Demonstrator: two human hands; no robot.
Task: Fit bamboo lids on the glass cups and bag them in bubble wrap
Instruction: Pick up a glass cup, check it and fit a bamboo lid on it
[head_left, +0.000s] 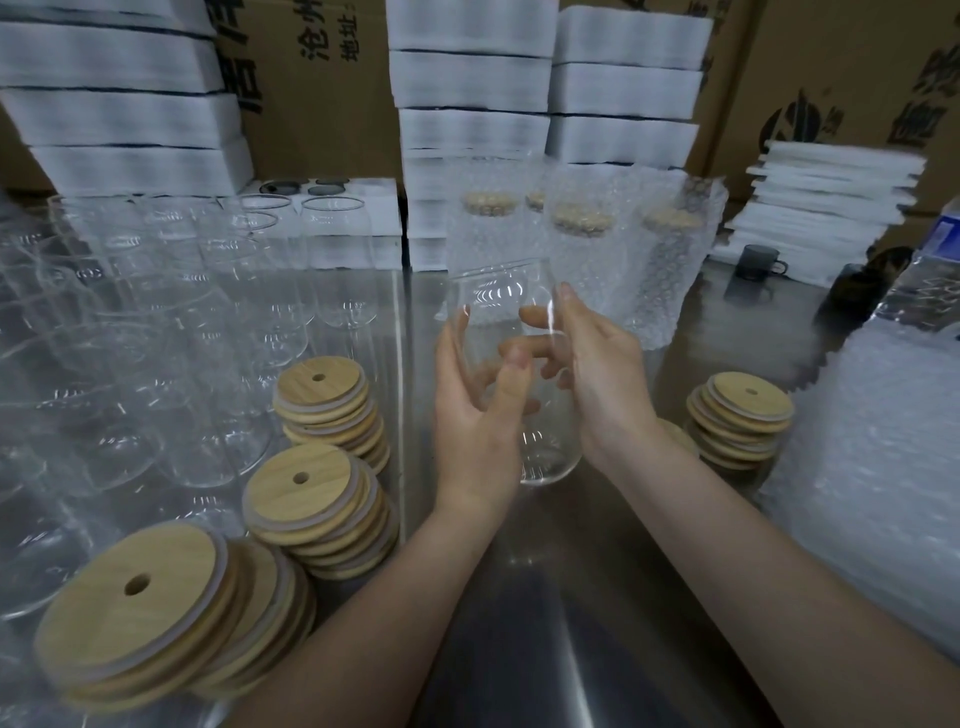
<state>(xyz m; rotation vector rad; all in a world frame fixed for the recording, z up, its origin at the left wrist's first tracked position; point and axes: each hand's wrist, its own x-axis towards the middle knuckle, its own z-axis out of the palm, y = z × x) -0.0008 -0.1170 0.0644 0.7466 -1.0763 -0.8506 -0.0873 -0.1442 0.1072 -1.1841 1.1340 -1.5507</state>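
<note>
While the left grip (478, 410) and the right grip (602, 384) both clasp the glass cup (493, 291) between them above the bench (519, 623), it has no lid yet. Bamboo lids (332, 400) are stacked left of the grips. Such glass is probably light, stiff, smooth and fragile; holding its middle wall from both sides seems safest.

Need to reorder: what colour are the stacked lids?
Light tan lids with pale rims; head view.

Bare table strip (519, 597) between lid stacks (322, 499).
</note>
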